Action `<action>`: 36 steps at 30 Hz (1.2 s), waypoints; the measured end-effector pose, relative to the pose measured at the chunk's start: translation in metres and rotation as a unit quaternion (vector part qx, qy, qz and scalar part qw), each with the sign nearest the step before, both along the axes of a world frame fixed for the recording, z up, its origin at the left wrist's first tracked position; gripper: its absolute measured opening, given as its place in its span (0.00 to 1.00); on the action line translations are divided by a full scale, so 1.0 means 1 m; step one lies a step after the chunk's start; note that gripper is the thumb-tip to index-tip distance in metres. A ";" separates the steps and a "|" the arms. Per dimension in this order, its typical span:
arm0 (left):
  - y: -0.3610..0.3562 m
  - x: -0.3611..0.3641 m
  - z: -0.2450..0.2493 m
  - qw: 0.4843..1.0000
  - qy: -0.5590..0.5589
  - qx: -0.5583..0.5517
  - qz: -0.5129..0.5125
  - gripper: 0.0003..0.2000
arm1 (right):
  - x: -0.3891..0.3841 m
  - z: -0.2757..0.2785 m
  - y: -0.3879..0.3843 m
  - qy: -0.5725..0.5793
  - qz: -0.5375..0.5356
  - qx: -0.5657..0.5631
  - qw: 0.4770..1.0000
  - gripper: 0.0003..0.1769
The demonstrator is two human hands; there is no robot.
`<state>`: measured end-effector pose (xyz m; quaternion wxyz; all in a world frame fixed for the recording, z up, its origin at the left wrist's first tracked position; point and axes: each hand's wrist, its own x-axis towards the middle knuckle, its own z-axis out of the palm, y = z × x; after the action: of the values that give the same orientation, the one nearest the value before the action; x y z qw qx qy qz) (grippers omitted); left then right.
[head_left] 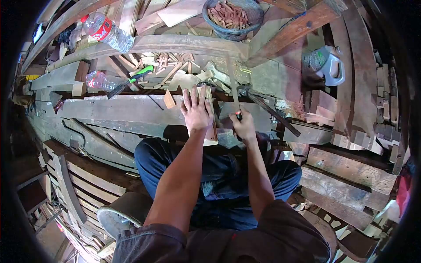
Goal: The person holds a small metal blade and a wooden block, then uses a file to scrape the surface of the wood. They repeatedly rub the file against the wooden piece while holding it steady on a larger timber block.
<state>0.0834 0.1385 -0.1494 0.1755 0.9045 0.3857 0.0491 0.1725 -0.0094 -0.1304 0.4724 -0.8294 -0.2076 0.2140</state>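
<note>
My left hand (197, 111) lies flat with its fingers spread, pressing on a short wooden board (212, 139) that rests across the long beam (127, 109) in front of my knees. Much of the board is hidden beneath that hand. Just to the right, my right hand (244, 125) is closed around the dark handle of a handsaw (232, 79), its long narrow blade pointing away from me beside the board. A small wooden wedge (169, 100) sits on the beam left of my fingers. Beyond the blade lies a hammer (267, 107) with a dark shaft.
Offcuts (175, 63) litter the floor past the beam. A bucket (232, 19) holds reddish wood pieces. Two plastic bottles (107, 33) and a green-handled chisel-like tool (129, 82) are at left. A jug (326, 68) stands at right, near stacked planks (351, 168).
</note>
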 end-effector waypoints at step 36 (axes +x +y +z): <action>0.000 -0.001 0.002 1.000 0.008 -0.006 -0.002 0.28 | 0.035 0.002 0.043 0.184 0.055 -0.130 0.973 0.11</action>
<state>0.0824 0.1390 -0.1473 0.1776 0.9044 0.3860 0.0394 0.2078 0.0331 -0.1283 0.3781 -0.8173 -0.1328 0.4141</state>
